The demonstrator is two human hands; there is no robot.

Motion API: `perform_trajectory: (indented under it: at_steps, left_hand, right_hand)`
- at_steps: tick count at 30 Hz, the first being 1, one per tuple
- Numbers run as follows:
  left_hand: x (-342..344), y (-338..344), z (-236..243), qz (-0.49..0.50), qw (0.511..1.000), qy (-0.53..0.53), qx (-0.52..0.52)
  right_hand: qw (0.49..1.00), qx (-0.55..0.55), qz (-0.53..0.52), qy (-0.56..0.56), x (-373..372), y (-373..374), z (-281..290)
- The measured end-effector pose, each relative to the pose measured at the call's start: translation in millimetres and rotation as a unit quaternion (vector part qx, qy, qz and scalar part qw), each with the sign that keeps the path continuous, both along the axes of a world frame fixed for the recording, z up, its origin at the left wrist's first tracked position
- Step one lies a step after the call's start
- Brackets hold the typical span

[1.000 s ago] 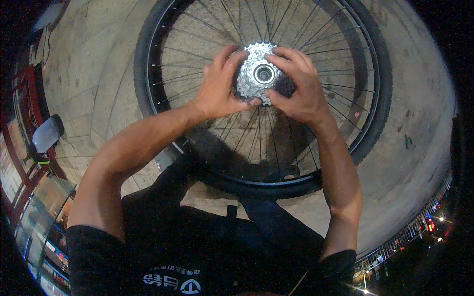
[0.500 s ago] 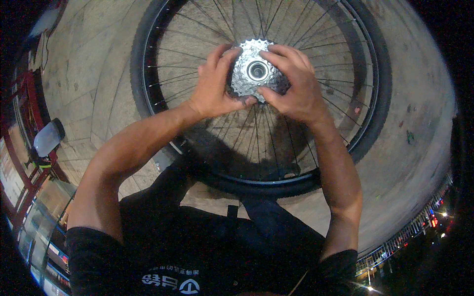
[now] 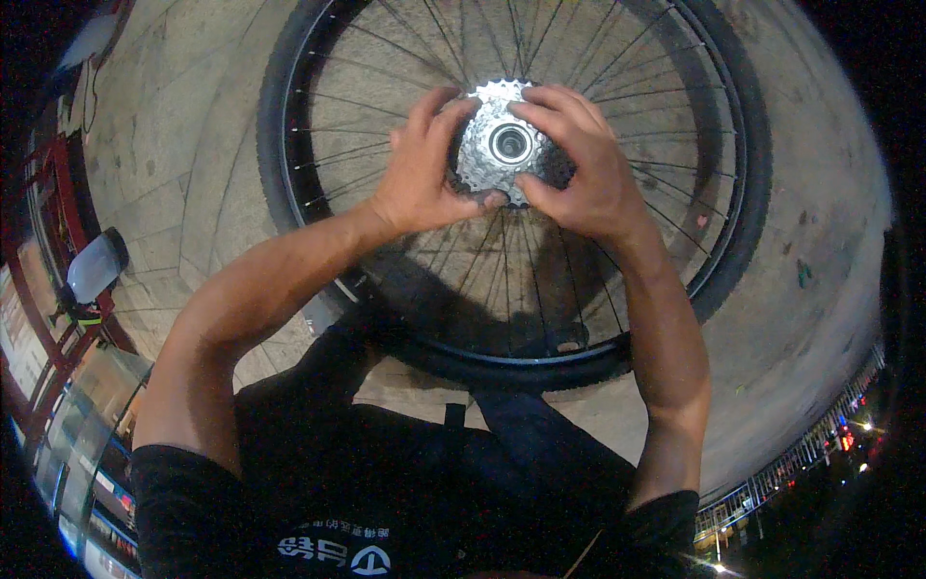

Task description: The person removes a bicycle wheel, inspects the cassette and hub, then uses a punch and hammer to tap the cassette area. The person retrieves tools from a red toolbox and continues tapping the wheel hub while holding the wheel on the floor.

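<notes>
The left hand (image 3: 420, 162) and right hand (image 3: 590, 166) grasp opposite sides of the sprocket cluster (image 3: 485, 154), at the middle of the wheel (image 3: 275, 125). Balanced pressure from both should keep it level rather than tilting.

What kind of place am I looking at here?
Probably an outdoor paved spot at night: there are paving slabs on the ground, a pale railing at lower right, and small bright lights against darkness past it.

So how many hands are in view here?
2: the left hand on the left side of the silver sprocket cluster, and the right hand on its right side. Some fingertips are partly hidden, but both hands show clearly.
</notes>
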State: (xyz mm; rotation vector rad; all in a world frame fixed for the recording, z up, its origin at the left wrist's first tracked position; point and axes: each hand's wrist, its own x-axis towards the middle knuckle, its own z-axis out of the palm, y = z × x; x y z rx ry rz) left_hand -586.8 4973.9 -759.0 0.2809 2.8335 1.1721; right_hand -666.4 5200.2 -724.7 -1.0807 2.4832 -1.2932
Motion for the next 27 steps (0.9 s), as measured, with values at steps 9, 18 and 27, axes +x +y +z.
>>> perform_trajectory:
  at_steps: [9,18,27]
  left_hand:
    - [-1,1,3,0.005,1.0,0.015,-0.002]
    - [-1,1,6,0.007,1.0,0.005,0.006]
    - [0,2,4,-0.004,1.0,-0.021,-0.002]
  right_hand:
    - [1.0,0.013,0.021,-0.008,-3,-1,2]
    - [0.999,0.026,0.025,-0.008,-2,-1,5]
    - [0.999,0.02,-0.046,0.016,6,10,8]
